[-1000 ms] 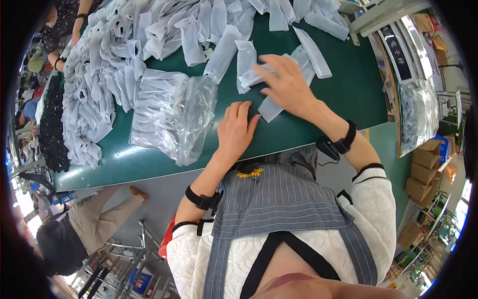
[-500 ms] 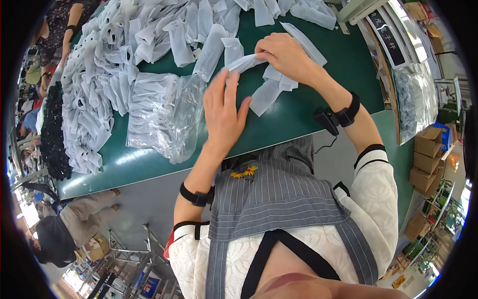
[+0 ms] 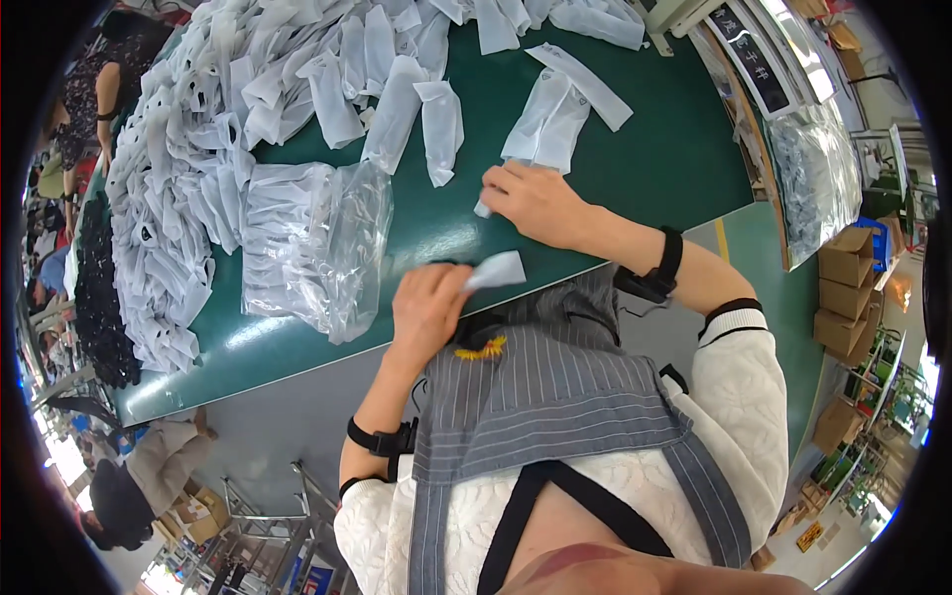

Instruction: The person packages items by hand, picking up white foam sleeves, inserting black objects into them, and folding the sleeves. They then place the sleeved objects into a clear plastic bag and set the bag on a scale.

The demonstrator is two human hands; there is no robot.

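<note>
My left hand [image 3: 426,305] is closed on one end of a frosted white plastic packet [image 3: 499,270], whose other end sticks out to the right over the table's near edge. Farther up, my right hand [image 3: 538,205] is curled down close to the green tabletop. A bit of another frosted packet [image 3: 483,209] shows under its fingertips; the rest is hidden by the hand. Just beyond that hand lie overlapping frosted packets [image 3: 548,121], with a long one [image 3: 593,87] slanting at their right. Two separate packets [image 3: 441,131] lie to the left.
A clear bag [image 3: 297,248] filled with packets lies at the left. Behind it spreads a large heap of frosted packets [image 3: 188,149], beside a black pile [image 3: 102,297]. A machine [image 3: 759,64] stands at the far right, near cardboard boxes [image 3: 845,288]. Other people are at the left.
Both hands have come closer to me and drawn apart. The packet once stretched between them is no longer so; my left hand now grips one near the edge, my right hand is beside the overlapping packets.
</note>
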